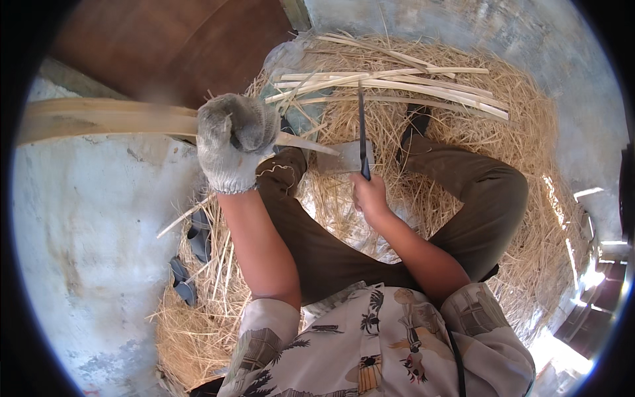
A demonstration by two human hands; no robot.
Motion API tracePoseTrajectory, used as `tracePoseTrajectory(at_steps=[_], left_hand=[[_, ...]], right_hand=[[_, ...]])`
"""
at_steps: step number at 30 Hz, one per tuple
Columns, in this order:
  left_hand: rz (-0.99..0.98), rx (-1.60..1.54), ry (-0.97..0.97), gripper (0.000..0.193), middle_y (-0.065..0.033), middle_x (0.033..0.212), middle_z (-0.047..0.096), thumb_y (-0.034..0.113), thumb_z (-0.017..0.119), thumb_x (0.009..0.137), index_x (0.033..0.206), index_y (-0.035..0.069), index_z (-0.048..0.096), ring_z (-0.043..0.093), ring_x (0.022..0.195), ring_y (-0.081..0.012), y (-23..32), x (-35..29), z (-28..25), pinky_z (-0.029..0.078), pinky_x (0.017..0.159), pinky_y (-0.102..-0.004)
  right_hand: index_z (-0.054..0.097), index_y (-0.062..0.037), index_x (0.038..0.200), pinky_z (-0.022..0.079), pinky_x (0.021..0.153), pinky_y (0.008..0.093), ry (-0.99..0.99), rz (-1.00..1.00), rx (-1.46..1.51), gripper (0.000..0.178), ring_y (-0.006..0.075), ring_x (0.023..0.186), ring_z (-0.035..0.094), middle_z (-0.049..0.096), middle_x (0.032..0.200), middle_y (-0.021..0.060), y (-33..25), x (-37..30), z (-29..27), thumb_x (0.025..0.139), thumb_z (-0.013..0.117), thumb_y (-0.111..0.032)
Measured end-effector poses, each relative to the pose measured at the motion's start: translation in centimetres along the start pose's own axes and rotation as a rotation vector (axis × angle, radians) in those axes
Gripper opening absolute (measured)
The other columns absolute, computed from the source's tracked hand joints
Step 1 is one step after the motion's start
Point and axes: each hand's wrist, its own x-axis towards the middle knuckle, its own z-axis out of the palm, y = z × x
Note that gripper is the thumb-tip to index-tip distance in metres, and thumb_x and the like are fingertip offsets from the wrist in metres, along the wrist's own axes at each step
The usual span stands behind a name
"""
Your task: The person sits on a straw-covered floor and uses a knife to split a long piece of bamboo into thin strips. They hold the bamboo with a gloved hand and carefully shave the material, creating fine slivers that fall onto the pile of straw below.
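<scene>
My left hand [237, 139], in a pale knitted work glove, is closed round a long split bamboo strip [112, 120]. One end of the strip runs out past the left edge of the view; its narrow tip points toward the middle, over a flat grey block [337, 159]. Bare and closed, my right hand [370, 194] grips the dark handle of a long knife [362, 132], its blade upright and pointing away from me. Blade and strip tip are close together, but seem apart.
Beyond my feet, several split bamboo strips [410, 86] lie across a heap of thin shavings [522, 119]. My bent legs [473, 185] frame the block. A pair of dark sandals [192, 258] lies by the pale wall [86, 238] at left. A brown panel [172, 46] stands at the far left.
</scene>
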Motion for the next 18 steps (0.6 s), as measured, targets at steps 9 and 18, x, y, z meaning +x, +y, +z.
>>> tracePoseTrajectory(at_steps=[9,18], left_hand=[[0.011,-0.063,0.003,0.043,-0.0048,0.059,0.044,0.039,0.073,0.088,0.075,0.002,0.055,0.039,0.049,-0.0184,0.5,0.1,-0.3,0.026,0.045,-0.0326],[0.002,-0.056,-0.05,0.043,-0.0056,0.058,0.044,0.039,0.073,0.088,0.075,0.002,0.056,0.038,0.049,-0.0181,0.0,0.5,0.3,0.026,0.045,-0.0329]], right_hand=[[0.056,-0.0003,0.076,0.037,0.045,0.0379,-0.154,0.204,-0.347,0.027,0.0176,0.043,0.046,0.048,0.056,0.0016,1.4,-1.9,0.2,0.087,0.066,-0.022],[0.057,0.0041,0.07,0.041,0.054,0.0358,-0.078,-0.131,-0.639,0.028,0.012,0.056,0.05,0.052,0.056,0.0082,4.5,0.2,-1.5,0.087,0.063,-0.018]])
